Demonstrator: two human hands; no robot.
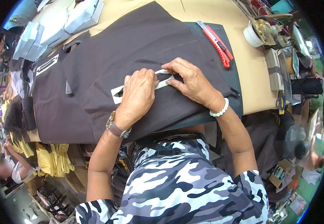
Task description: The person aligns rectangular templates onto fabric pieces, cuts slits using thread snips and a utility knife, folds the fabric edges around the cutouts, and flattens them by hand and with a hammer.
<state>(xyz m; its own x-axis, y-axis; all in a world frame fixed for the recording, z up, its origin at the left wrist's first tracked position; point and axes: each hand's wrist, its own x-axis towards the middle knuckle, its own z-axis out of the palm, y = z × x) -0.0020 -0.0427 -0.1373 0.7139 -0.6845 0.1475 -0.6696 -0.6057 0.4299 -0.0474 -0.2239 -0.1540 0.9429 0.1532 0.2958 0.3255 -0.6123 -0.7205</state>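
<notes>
Dark brown fabric (pixel 106 48) lies spread over the table, partly on a dark green mat (pixel 237 86). A white strip (pixel 116 95) with a dark slit along its middle lies on the fabric. My left hand (pixel 137 93) rests over the strip, its fingers curled and pressed together at the slit. My right hand (pixel 192 82) pinches the strip's right end between thumb and fingers. A second white-framed slit (pixel 47 65) shows at the fabric's left. Beyond my right hand, a red box cutter (pixel 218 44) and a silver-bladed cutter lie side by side.
White stacked pieces (pixel 57 28) stand at the back left. A white cup (pixel 253 36), a wire basket (pixel 286 74) and yellow-handled scissors (pixel 281 102) are at the right. Yellow cloth (pixel 53 158) hangs at the left front edge; another person (pixel 18 164) is beyond it.
</notes>
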